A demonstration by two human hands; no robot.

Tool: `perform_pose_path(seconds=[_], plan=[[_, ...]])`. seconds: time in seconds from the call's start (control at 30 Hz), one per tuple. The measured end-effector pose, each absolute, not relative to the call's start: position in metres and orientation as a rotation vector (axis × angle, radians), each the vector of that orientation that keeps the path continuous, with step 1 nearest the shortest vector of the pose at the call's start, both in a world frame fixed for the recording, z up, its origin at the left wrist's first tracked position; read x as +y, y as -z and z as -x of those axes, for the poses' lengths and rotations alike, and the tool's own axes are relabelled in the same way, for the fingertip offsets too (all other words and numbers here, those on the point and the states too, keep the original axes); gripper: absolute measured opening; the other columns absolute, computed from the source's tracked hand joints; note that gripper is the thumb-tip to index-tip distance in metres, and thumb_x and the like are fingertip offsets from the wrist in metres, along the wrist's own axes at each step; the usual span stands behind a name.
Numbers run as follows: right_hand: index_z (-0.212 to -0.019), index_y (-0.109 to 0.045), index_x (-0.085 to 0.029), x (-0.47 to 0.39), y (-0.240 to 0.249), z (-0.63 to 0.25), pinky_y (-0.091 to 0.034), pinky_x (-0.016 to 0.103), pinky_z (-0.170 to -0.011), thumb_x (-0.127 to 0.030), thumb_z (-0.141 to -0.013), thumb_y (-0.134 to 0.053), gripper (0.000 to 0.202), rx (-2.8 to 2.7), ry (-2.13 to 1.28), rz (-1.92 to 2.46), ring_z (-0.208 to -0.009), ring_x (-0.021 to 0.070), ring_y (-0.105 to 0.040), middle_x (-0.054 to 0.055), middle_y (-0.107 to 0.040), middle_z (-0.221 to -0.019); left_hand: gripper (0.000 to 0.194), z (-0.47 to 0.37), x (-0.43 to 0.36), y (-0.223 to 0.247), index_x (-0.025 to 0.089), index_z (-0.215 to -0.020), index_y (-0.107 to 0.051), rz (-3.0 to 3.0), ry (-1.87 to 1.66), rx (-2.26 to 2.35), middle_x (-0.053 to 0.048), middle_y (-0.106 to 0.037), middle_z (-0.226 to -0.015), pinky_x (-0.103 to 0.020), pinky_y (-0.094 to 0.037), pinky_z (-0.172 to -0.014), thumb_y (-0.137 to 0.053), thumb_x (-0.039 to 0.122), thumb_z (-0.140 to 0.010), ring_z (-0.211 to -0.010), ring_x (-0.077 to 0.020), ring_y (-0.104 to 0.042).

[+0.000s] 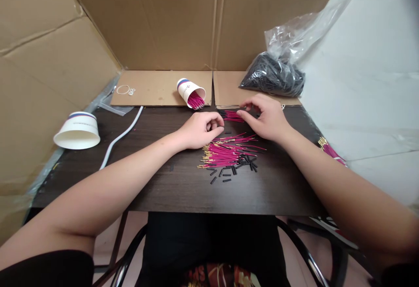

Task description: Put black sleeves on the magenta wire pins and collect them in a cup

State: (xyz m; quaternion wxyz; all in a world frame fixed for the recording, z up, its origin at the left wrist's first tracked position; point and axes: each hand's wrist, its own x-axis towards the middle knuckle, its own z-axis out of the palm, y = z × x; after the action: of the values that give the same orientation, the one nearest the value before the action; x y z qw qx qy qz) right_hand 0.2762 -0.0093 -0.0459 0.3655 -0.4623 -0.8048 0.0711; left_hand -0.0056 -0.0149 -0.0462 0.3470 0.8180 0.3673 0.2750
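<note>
Pink wires with gold tips lie in a loose pile at the middle of the dark table. My left hand rests at the pile's upper left edge, fingers curled in; whatever they may hold is hidden. Beyond it is a smaller bundle of pink wires with black sleeved ends. My right hand is over that bundle's right end, thumb near the wires and a gap between thumb and forefinger. Short black tubes are scattered along the near and right sides of the pile.
A paper cup with pink wires lies on its side on a cardboard strip. Another paper cup and a white cable are at left. A clear bag of black tubes sits at back right, a tied wire bundle at the right edge.
</note>
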Motion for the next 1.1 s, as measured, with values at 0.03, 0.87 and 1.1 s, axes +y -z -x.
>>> perform_pose_path(seconds=[0.03,0.87,1.1], plan=[[-0.104,-0.076,-0.023,-0.011,0.043,-0.278,-0.052,0.041,-0.083,-0.039,-0.104,-0.076,0.016,-2.104,-0.201,1.178,-0.086,0.0245,-0.065,0.008,-0.074,-0.094,0.009,0.006,-0.014,0.047,0.018,-0.101,-0.078,-2.154,-0.708,0.937,-0.002,-0.071,-0.082,-0.034,-0.044,-0.071,-0.074,0.026,-0.102,-0.072,-0.0155,-0.055],[-0.095,-0.079,-0.020,-0.034,0.020,-0.274,-0.050,0.031,-0.075,-0.020,-0.100,-0.070,0.010,-2.558,-0.693,0.809,-0.080,0.0163,-0.065,0.005,-0.078,-0.094,0.010,0.010,-0.012,0.050,0.024,-0.102,-0.093,-2.250,-0.748,0.800,-0.008,-0.080,-0.103,-0.041,-0.058,-0.092,-0.083,0.026,-0.101,-0.093,-0.0221,-0.074],[-0.089,-0.073,-0.021,-0.036,0.017,-0.273,-0.051,0.031,-0.075,-0.017,-0.092,-0.068,0.007,-2.556,-0.689,0.768,-0.077,0.0158,-0.064,0.002,-0.076,-0.088,0.010,0.009,-0.012,0.048,0.022,-0.099,-0.090,-2.258,-0.739,0.802,-0.007,-0.081,-0.100,-0.039,-0.057,-0.088,-0.081,0.025,-0.101,-0.088,-0.0204,-0.073]])
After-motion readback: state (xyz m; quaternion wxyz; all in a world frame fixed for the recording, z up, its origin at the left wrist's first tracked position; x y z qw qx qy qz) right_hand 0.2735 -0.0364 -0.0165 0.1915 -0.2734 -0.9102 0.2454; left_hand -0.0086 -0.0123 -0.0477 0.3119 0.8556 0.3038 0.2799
